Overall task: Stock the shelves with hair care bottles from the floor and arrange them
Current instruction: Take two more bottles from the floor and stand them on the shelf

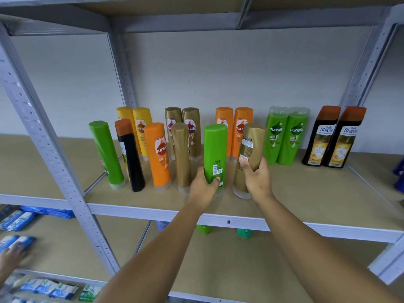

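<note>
Near the front edge of the grey metal shelf, the left hand grips a green bottle low, the right hand a gold bottle (both stiff, smooth plastic, probably slippery); mid-body holds look steadiest.

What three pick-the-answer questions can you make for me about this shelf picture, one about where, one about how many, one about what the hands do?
1. Where do the two black bottles with orange caps stand?
A. the shelf's right end
B. the shelf's left end
C. the floor

2. How many green sunsilk bottles stand just left of that pair?
A. one
B. two
C. four

3. What is the left hand doing?
A. lying flat
B. pointing
C. gripping a green bottle

Answers:
1 A, they are the rightmost bottles on the shelf.
2 B, two stand side by side.
3 C, its fingers wrap that bottle, while the right hand grips a gold bottle.
</note>
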